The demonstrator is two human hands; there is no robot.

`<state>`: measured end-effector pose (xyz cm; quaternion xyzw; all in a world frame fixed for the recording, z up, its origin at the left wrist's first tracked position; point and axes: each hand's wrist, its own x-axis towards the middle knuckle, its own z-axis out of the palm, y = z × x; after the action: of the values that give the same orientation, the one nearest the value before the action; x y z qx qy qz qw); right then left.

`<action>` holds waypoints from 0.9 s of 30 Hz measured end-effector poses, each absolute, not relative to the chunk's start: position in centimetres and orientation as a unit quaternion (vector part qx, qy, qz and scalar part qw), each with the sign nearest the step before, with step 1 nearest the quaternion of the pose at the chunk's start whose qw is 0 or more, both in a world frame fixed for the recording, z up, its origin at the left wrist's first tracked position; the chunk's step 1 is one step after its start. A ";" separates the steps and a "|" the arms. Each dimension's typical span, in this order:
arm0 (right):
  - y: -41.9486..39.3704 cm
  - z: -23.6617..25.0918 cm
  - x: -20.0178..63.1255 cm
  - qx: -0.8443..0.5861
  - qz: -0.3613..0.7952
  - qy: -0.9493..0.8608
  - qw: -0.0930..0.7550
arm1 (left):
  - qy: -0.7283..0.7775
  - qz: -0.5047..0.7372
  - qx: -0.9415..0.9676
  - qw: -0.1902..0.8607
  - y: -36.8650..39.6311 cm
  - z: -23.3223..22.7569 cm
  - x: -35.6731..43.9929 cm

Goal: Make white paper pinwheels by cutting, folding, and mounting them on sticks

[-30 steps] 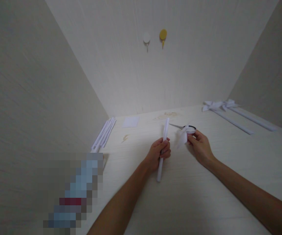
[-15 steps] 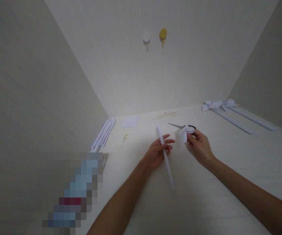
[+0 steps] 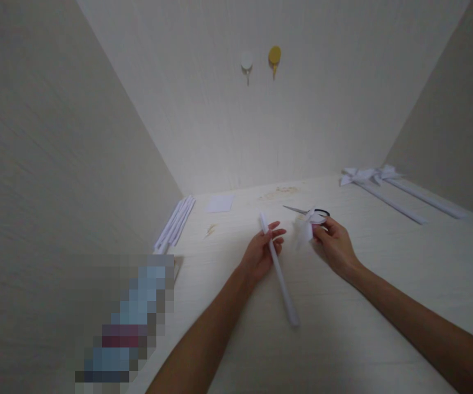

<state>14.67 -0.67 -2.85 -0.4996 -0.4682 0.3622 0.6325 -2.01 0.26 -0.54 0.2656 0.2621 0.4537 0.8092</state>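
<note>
My left hand (image 3: pixel 260 256) holds a rolled white paper stick (image 3: pixel 281 279) between thumb and fingers, its lower end slanting down to the right. My right hand (image 3: pixel 337 243) pinches a folded white paper pinwheel (image 3: pixel 309 225), which looks blurred. Behind the pinwheel lie scissors (image 3: pixel 296 209), their blades pointing left and one black handle loop showing beside my right fingers. The stick and the pinwheel are apart from each other.
At the right rear lie two paper pinwheels (image 3: pixel 365 175) on sticks. Several paper rolls (image 3: pixel 176 221) and a white paper square (image 3: pixel 220 203) are at the left rear. A pixelated object (image 3: pixel 129 323) stands front left. Walls rise behind and at both sides; hooks (image 3: pixel 274 54) hang on the back one.
My left hand has shifted slightly left, and the stick's lower end has swung a little down and right. The pinwheel in my right hand has turned.
</note>
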 end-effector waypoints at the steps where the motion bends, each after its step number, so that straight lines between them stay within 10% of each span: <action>1: -0.7 -2.8 14.6 -0.499 0.360 -0.473 0.630 | 0.273 0.449 0.286 0.801 0.1 -0.5 -1.9; 27: -1.8 -2.3 14.5 -0.519 -0.025 -0.703 0.485 | 0.330 0.440 0.495 0.672 0.4 -1.7 -1.1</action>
<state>14.48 -1.79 -2.30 -0.5189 -0.7033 -0.0246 0.4853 -1.06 0.44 -1.68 0.4954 0.3301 0.4401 0.6722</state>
